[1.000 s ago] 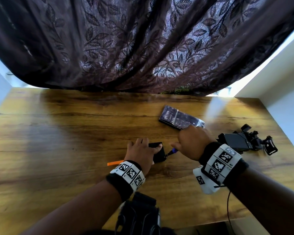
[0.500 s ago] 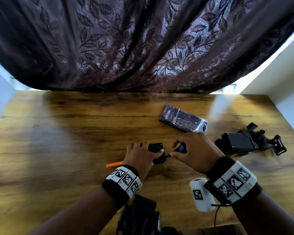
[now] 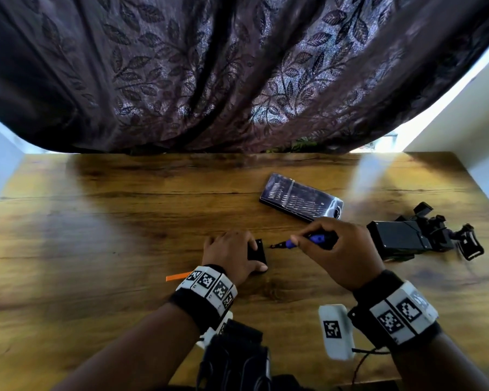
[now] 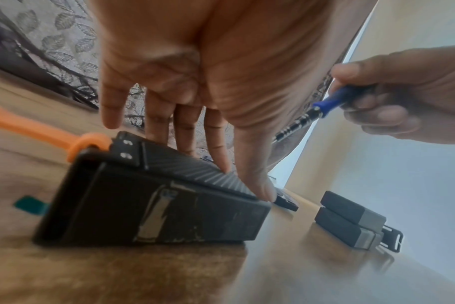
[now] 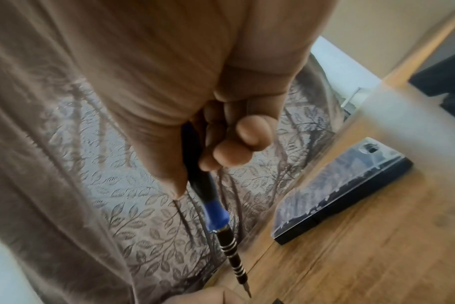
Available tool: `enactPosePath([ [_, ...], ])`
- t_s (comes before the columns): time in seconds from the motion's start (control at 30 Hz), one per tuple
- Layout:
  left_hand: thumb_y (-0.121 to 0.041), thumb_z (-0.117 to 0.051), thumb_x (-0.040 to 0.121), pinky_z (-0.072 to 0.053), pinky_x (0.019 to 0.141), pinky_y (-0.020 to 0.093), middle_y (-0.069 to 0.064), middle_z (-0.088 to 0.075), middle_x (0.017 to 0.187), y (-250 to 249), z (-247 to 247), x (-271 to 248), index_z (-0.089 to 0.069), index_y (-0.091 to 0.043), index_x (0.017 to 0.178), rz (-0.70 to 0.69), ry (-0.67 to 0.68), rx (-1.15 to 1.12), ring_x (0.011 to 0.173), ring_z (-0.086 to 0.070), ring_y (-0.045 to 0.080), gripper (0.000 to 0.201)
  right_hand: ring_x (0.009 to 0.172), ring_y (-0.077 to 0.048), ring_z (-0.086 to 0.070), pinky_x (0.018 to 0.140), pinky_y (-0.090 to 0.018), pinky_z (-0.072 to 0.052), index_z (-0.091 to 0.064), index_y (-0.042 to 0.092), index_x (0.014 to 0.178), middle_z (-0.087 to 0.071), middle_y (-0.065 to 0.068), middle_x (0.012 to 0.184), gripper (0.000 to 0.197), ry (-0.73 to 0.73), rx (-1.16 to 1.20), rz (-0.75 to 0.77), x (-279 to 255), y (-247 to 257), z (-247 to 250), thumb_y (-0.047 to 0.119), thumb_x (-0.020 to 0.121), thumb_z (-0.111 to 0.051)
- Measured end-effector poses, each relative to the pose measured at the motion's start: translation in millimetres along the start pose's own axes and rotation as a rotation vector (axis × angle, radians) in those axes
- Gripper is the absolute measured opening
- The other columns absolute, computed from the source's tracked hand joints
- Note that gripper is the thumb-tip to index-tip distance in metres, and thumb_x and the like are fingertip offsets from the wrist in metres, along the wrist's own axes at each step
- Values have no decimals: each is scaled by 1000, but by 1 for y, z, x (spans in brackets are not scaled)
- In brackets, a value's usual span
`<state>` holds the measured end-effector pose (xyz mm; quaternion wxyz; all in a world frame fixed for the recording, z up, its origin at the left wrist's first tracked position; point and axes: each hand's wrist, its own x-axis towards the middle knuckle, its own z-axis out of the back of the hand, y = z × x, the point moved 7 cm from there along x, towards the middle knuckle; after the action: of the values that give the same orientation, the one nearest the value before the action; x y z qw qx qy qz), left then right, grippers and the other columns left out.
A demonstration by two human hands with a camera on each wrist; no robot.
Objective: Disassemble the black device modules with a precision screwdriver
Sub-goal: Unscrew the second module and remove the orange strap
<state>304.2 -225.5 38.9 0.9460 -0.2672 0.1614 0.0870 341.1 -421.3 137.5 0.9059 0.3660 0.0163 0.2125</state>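
Note:
A small black module (image 3: 257, 252) lies on the wooden table (image 3: 124, 221). My left hand (image 3: 229, 251) lies over it, its straight fingers (image 4: 216, 142) across the ribbed top and the thumb at the near corner of the module (image 4: 153, 207). An orange strap (image 4: 37, 129) is looped to its left end. My right hand (image 3: 336, 249) grips a blue-and-black precision screwdriver (image 3: 308, 239). The screwdriver (image 5: 218, 218) points left, its tip just short of the module's right side. Two more black modules (image 4: 351, 222) sit to the right.
A clear-lidded bit case (image 3: 299, 200) lies behind my right hand. The bigger black module with its mounts and clips (image 3: 424, 238) sits at the table's right. A dark patterned curtain (image 3: 237, 66) hangs along the far edge. White walls close both sides.
My right hand has drawn back to the right, so more of the screwdriver's handle shows and its tip is off the module. My left hand stays on the module.

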Motion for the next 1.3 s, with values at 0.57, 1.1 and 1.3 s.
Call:
enactPosePath([
  [0.57,-54,-77,83,-51,88,32,-13,-67,109,20,-24,48,-64,-37,102,162,130,-236,109,-61,15,28,54,-14,-65,53,-38,-57,-74,30,82,-71,8,70,14,-57,166,-115,-26,-38,13,44,82,-76],
  [1.1,-49,-84,76,-42,103,34,-20,-47,133,85,1,-14,-40,-43,145,-43,95,-356,125,-46,7,82,83,-3,-67,70,-9,-48,-68,31,87,-69,20,88,21,-37,217,-144,-39,-6,-20,14,84,-81],
  [1.3,-71,-78,69,-44,110,50,-16,-44,148,105,-13,-18,-39,-60,141,-79,121,-411,134,-45,14,83,82,-1,-68,71,-8,-48,-70,25,90,-71,19,86,15,45,291,-105,-32,18,-47,12,87,-78],
])
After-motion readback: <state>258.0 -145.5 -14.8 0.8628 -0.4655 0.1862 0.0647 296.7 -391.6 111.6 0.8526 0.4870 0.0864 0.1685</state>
